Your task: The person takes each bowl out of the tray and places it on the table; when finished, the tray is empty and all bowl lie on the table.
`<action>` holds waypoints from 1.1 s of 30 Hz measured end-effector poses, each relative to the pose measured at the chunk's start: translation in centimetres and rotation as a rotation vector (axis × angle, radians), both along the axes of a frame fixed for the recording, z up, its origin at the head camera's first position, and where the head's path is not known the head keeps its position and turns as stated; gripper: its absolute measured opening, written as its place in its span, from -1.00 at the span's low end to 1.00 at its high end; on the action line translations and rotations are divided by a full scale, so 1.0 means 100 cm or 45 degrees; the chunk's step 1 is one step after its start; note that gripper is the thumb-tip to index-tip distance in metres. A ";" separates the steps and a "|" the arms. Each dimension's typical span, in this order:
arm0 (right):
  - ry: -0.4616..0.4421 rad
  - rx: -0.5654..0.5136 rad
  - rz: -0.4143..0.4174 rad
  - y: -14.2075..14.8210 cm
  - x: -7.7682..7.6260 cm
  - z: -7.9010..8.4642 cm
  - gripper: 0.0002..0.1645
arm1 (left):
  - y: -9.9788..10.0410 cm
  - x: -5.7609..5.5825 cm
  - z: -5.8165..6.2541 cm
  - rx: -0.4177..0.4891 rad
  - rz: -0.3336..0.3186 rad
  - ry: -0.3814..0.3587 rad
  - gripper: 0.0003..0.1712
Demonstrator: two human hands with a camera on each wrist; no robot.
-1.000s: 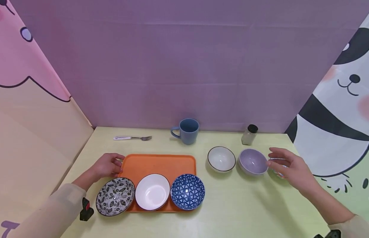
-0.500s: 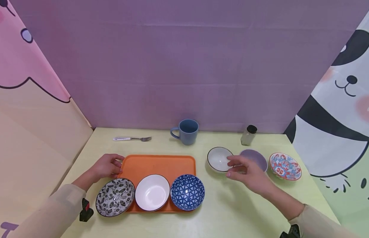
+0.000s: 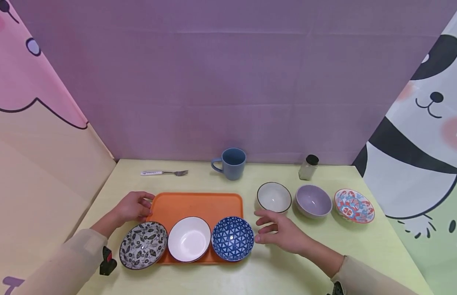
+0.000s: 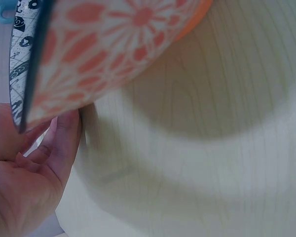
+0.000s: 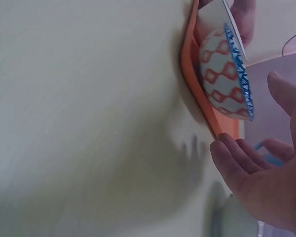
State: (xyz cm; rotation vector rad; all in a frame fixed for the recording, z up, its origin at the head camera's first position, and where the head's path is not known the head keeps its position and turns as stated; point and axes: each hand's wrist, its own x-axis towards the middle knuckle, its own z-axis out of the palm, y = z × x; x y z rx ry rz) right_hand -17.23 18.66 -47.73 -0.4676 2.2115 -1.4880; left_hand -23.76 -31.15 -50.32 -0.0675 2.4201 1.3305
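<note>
In the head view my left hand [image 3: 134, 206] lies at the left edge of the orange tray [image 3: 202, 201], fingertips right at its rim. The left wrist view shows its fingers partly hidden behind a leaf-patterned bowl [image 3: 143, 246] with a red-flowered outside [image 4: 103, 54]. That bowl overhangs the tray's front left corner and looks tilted. A white bowl [image 3: 189, 239] and a blue triangle-patterned bowl [image 3: 232, 238] sit beside it along the tray's front. My right hand [image 3: 281, 232], fingers spread and holding nothing, hovers just right of the blue bowl and tray.
Behind my right hand stand a dark-rimmed white bowl [image 3: 274, 196], a purple bowl [image 3: 313, 200] and a red-and-blue patterned bowl [image 3: 354, 205]. Farther back are a fork [image 3: 164, 173], a blue mug [image 3: 234, 164] and a black-lidded jar [image 3: 308, 167], with a purple wall behind.
My right hand has swept left from beside the purple and red-and-blue bowls, past the dark-rimmed white one, to near the blue bowl. My left hand, the tray and the bowls have stayed put.
</note>
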 end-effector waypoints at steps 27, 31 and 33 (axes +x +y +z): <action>-0.213 -0.147 0.054 -0.026 0.010 -0.018 0.01 | 0.000 0.001 -0.002 -0.014 0.015 0.012 -0.34; -0.280 -0.196 0.015 -0.027 0.010 -0.020 0.00 | 0.000 0.000 -0.002 -0.021 0.012 0.012 -0.33; -0.309 -0.230 -0.005 -0.028 0.011 -0.020 -0.02 | -0.001 0.000 -0.003 -0.021 0.015 0.009 -0.34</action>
